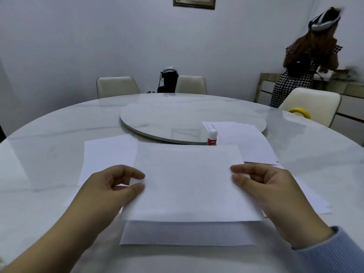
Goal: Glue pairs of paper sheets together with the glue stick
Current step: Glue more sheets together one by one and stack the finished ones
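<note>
A: Head view: both hands hold a top sheet [187,182] above a lower sheet [185,233] on the desk [49,134], left hand [110,186] and right hand [266,184] pinching its side edges.

B: The step?

A: Apparently laying one sheet on its partner; next comes squaring edges and pressing flat. The glue stick [212,137] stands capped beyond, near spare sheets [246,140].
</note>
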`<state>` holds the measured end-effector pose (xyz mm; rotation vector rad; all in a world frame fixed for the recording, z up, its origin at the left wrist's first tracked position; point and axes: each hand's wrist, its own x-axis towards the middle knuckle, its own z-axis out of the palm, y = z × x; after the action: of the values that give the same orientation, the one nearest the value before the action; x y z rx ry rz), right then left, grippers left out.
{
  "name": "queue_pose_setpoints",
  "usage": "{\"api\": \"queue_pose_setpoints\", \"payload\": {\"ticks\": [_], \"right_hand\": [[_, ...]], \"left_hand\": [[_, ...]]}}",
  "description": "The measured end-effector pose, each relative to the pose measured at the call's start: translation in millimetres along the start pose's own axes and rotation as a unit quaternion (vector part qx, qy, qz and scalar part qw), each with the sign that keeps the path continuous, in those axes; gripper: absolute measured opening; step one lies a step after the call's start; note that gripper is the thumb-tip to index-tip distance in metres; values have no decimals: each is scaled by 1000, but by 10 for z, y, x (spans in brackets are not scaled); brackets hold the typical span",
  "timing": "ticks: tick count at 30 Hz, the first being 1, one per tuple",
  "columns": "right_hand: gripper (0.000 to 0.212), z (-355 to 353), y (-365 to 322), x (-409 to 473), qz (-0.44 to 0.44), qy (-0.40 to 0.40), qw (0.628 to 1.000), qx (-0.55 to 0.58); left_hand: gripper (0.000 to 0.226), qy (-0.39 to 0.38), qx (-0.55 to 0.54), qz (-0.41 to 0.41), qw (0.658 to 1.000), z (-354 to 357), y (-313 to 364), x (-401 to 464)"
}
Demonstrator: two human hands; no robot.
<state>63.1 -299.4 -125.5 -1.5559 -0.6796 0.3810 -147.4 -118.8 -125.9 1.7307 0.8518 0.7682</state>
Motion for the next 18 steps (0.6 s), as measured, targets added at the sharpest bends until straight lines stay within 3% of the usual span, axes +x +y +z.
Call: {"api": "queue_pose_setpoints", "payload": {"ticks": [4, 7, 18], "right_hand": [[17, 35, 45, 30, -2, 6, 999, -52], [9, 53, 88, 59, 6, 9, 995, -97], [7, 15, 182, 22, -10, -43, 980, -193]], "left_hand": [[19, -25, 51, -7, 998, -43, -23, 51], [16, -27, 74, -20, 997, -51, -68, 83], [15, -79, 119, -32, 989, -149, -149, 62]]}}
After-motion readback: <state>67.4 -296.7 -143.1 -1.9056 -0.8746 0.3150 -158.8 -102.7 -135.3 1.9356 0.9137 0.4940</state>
